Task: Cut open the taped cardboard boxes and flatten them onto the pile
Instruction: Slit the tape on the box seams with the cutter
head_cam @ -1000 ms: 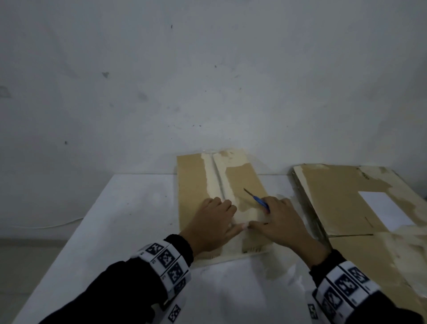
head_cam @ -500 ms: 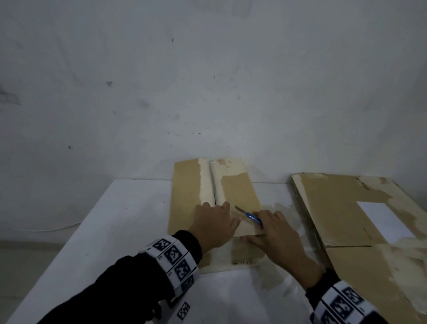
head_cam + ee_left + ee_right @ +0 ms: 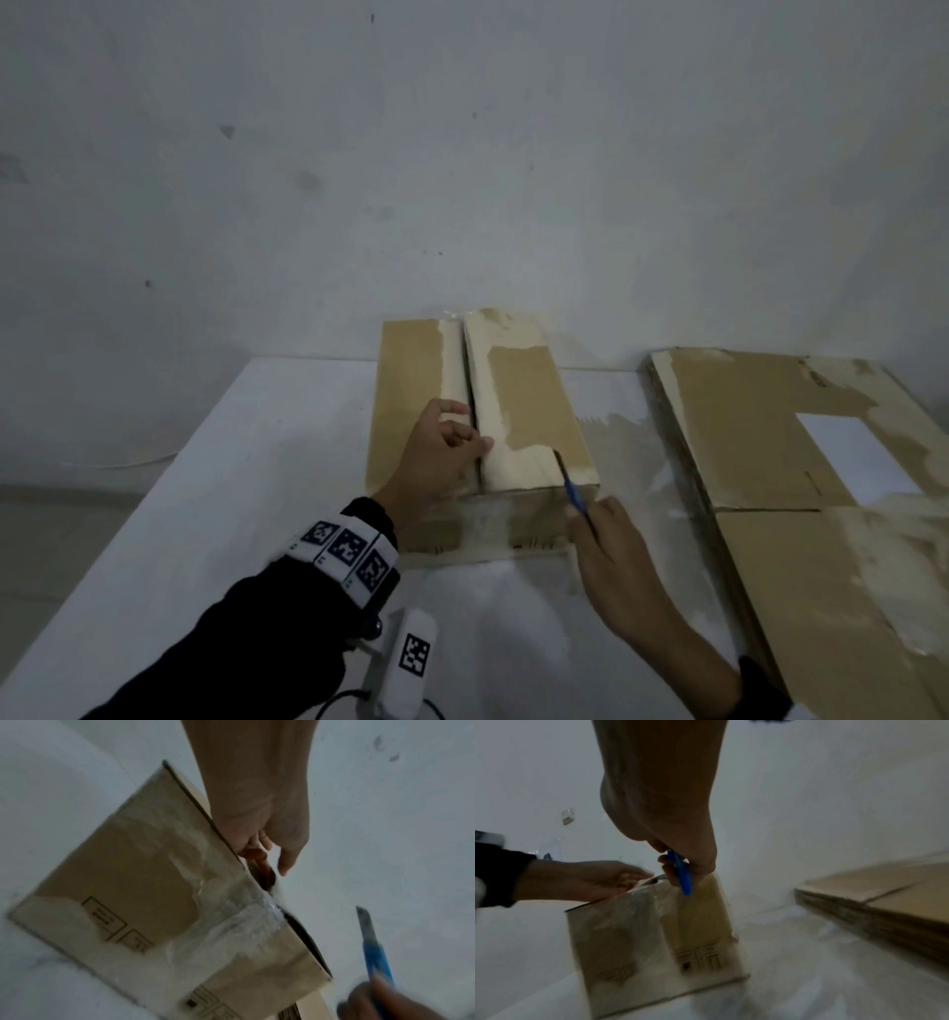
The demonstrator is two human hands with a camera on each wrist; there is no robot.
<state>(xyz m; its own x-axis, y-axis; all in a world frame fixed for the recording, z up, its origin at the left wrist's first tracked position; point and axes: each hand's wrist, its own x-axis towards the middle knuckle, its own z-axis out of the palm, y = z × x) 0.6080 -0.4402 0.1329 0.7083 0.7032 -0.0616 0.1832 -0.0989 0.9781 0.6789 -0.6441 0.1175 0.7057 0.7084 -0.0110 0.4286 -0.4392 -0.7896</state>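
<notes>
A taped cardboard box [image 3: 524,406] stands on the white table [image 3: 246,488], its top seam split open down the middle. My left hand [image 3: 452,437] has its fingers hooked into that seam and grips the edge of the left flap [image 3: 411,380]; in the left wrist view the fingers [image 3: 257,852] dip inside the box [image 3: 144,878]. My right hand [image 3: 598,524] hovers at the box's near right corner and holds a blue utility knife [image 3: 571,488], blade pointing up and away. The right wrist view shows the knife [image 3: 681,876] above the box [image 3: 654,933].
A pile of flattened cardboard [image 3: 770,437] lies on the right side of the table, also seen as the pile [image 3: 875,908] in the right wrist view. A grey wall [image 3: 462,180] rises right behind the box. Table surface shows on the left and in front.
Both hands lay flat on the box top before. The left hand has since hooked into the seam, and the right hand has drawn back to the near right corner with the knife.
</notes>
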